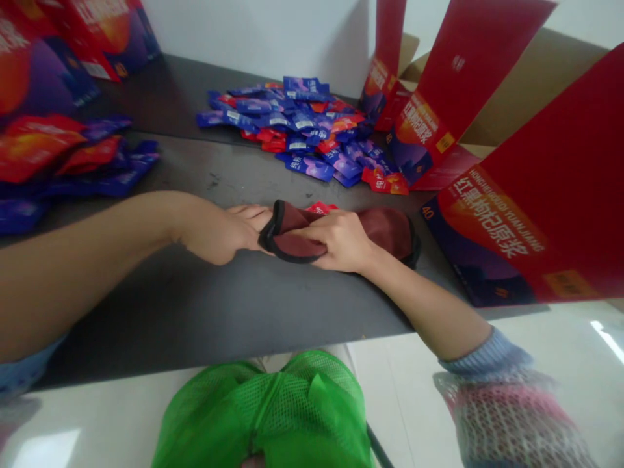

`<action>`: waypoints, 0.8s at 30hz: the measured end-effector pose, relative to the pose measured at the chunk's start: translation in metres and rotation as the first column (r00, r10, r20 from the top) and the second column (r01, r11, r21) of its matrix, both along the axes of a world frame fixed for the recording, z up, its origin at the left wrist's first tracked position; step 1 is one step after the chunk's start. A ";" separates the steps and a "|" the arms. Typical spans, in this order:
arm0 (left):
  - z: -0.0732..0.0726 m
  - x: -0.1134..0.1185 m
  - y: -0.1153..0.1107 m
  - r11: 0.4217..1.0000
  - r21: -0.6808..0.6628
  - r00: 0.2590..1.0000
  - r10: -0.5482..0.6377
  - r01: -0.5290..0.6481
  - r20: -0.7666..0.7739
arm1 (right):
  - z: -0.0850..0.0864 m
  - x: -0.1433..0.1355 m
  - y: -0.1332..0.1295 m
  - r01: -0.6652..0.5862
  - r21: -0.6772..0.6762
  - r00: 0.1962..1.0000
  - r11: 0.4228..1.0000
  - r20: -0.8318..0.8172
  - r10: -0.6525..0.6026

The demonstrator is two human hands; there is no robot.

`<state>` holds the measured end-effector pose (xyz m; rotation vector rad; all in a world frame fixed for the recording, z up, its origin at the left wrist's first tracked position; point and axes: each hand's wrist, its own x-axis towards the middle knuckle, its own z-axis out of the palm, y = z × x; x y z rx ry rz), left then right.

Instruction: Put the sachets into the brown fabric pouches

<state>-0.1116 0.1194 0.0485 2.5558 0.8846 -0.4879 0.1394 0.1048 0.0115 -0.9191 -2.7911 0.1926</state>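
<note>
A maroon cloth piece with black edging [387, 231], pouch-like and partly folded, lies on the dark grey table in front of me. My right hand [341, 240] grips its middle, with the fingers curled into a fold. At its left end, my left hand [227, 231] holds the black-edged rim; some of its fingertips are hidden by the cloth. Just behind the cloth shows part of a red sachet [322, 208]. Farther back lies a heap of blue and red sachets [302, 123].
Tall open red boxes [507, 227] stand along the right side. More sachets [73, 156] are piled at the left, with printed red and purple boxes [112, 36] behind them. The table's front edge [234, 354] runs above a green mesh garment [268, 409] on my lap.
</note>
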 end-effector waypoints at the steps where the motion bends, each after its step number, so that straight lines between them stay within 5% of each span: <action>1: 0.001 0.001 0.001 0.999 -0.042 0.999 -0.022 0.020 -0.050 | 0.002 0.000 0.002 0.067 -0.004 0.998 0.998 0.013 -0.067; 7: 0.006 0.005 0.002 0.993 -0.104 0.995 -0.055 0.046 -0.084 | 0.019 0.008 0.008 0.471 0.075 0.874 0.879 0.090 -0.477; 17: 0.001 0.001 0.003 0.994 -0.079 0.995 -0.079 0.074 -0.066 | 0.015 0.028 0.029 0.728 0.163 0.667 0.666 0.055 -0.743; 20: -0.002 -0.001 0.004 0.996 -0.063 0.997 -0.067 0.064 -0.047 | 0.019 0.031 0.025 0.730 0.182 0.676 0.659 -0.046 -0.735; 24: -0.003 0.000 0.003 0.997 -0.080 1.000 -0.015 0.013 -0.025 | 0.024 0.025 0.011 0.669 0.157 0.743 0.727 -0.110 -0.660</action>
